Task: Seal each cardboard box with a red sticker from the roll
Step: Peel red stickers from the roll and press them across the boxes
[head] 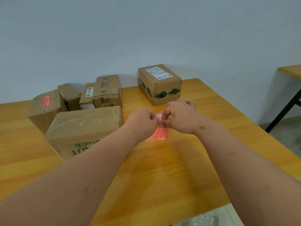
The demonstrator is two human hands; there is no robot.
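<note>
A roll of red stickers [160,132] stands on the wooden table [162,168] at mid-view. My left hand [141,119] and my right hand [179,118] meet just above it, and both pinch a red sticker [158,119] at the roll's top edge. A large cardboard box [84,129] lies left of the roll. Behind it stands a box with a red sticker [47,106] on its top. A box with a white label [159,84] sits behind my hands. The roll's upper part is hidden by my fingers.
Three smaller cardboard boxes [105,90] are crowded at the back left against the pale wall. A second table [291,70] with black legs stands at the far right. The table's right edge runs close to my right forearm, with floor beyond.
</note>
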